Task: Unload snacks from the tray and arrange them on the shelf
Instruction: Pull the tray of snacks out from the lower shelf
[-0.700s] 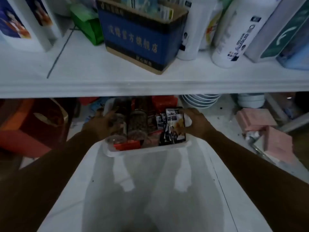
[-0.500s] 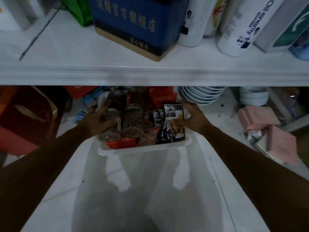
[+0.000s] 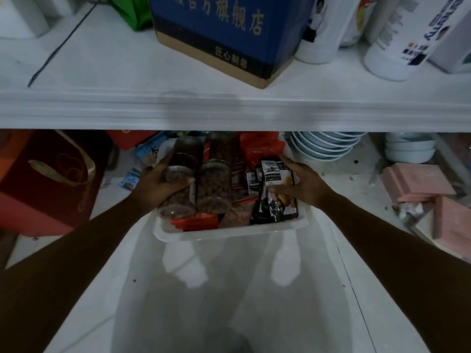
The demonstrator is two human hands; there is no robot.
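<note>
Dim white shelving; upper shelf [image 3: 102,72] edge overhangs tray from 12 o'clock. Red gift bag [image 3: 48,184] at 9 o'clock. Left hand [image 3: 155,184] wrapped around clear nut jar [image 3: 182,184] in white tray [image 3: 229,229]; second jar [image 3: 215,187] just beside. Right hand [image 3: 303,184] pinching black snack pouch [image 3: 277,182] at tray's right side. Stacked bowls [image 3: 326,146] at 1 o'clock, pink boxes [image 3: 420,184] at 3. Blue carton [image 3: 224,34] on upper shelf.

Looks like a home storage nook, dim. White shelf [image 3: 229,108] holds a blue carton [image 3: 224,34] and white bottles [image 3: 397,44]. Underneath: stacked bowls [image 3: 326,146], red gift bag [image 3: 48,179], pink boxes [image 3: 420,182], white tiled floor [image 3: 229,289].
</note>
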